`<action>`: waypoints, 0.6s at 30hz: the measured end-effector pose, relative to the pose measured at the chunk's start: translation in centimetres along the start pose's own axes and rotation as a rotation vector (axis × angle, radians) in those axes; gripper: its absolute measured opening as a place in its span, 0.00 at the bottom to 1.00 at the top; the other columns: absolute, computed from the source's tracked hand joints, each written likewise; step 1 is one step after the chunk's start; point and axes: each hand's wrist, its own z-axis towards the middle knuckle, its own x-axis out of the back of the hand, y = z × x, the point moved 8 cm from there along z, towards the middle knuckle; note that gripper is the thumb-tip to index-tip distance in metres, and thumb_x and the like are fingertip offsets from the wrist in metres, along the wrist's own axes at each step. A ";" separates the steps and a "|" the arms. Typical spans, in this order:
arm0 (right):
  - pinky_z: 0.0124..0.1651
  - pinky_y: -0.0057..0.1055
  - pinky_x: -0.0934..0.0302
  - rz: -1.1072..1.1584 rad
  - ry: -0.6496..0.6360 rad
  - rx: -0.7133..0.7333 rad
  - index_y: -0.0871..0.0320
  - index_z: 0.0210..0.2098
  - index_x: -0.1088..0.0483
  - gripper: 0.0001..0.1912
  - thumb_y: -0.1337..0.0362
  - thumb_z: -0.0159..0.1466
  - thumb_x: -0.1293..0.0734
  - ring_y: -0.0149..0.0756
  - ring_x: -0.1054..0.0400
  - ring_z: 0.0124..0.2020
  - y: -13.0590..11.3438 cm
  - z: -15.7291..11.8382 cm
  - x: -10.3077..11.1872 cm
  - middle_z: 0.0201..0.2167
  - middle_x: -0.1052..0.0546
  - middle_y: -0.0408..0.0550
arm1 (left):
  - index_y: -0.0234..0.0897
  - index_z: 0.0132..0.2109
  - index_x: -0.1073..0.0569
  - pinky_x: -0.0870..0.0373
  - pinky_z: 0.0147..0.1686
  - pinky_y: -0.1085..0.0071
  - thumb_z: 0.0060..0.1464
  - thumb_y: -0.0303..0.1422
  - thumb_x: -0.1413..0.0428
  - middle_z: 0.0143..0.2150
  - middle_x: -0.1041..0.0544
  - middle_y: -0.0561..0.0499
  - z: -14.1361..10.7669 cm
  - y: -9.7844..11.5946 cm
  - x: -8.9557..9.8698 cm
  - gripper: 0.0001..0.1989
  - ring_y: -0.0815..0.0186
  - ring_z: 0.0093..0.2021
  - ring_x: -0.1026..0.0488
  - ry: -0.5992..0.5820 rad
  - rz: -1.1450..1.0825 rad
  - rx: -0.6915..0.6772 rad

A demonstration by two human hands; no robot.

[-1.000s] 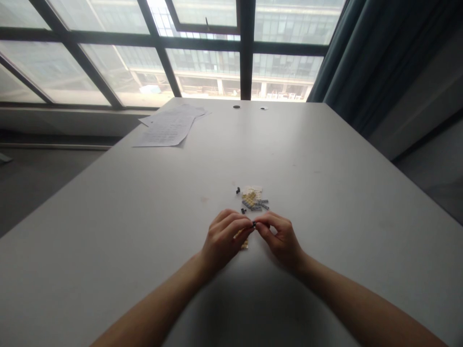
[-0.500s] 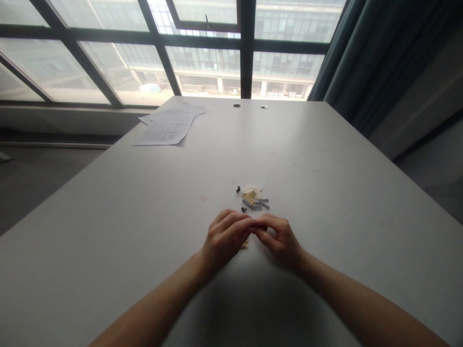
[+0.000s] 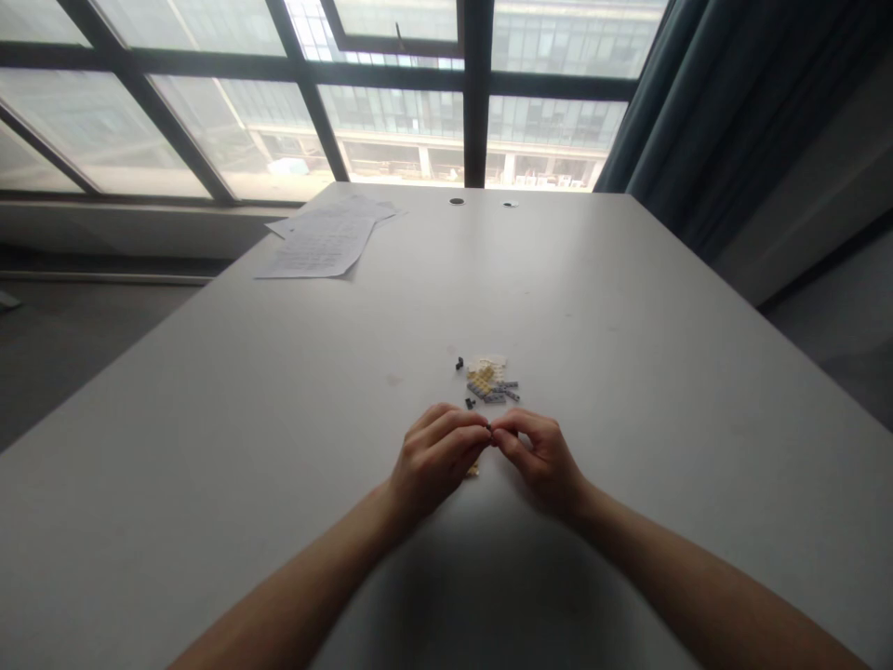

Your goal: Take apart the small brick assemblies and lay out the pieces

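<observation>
Fingertips of my left hand (image 3: 433, 458) and my right hand (image 3: 540, 453) meet over the white table. Both are closed in a pinch around something small and dark, too hidden to name. Just beyond them lies a pile of small toy bricks: cream ones (image 3: 497, 365), yellow ones (image 3: 483, 377) and grey ones (image 3: 495, 397). Two small black pieces sit beside the pile, one at its upper left (image 3: 459, 364), one near my left fingers (image 3: 470, 404). A yellow piece (image 3: 473, 470) shows partly from under my left hand.
Printed sheets of paper (image 3: 317, 244) lie at the far left of the white table (image 3: 558, 279). Two round fittings (image 3: 457, 202) are set near its far edge. Windows stand behind, and a dark curtain (image 3: 704, 121) hangs at the right.
The fingers of my right hand have shifted and bent, so the fingertips now meet tip to tip and a bit of a dark object shows between them.
</observation>
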 end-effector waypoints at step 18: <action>0.33 0.28 0.38 -0.045 0.044 0.034 0.57 0.31 0.28 0.02 0.65 0.60 0.31 0.31 0.35 0.26 0.0 -0.1 0.2 0.25 0.28 0.42 | 0.38 0.41 0.27 0.28 0.36 0.71 0.57 0.23 0.44 0.34 0.22 0.49 0.1 -0.6 0.1 0.06 0.68 0.34 0.27 0.005 -0.099 0.082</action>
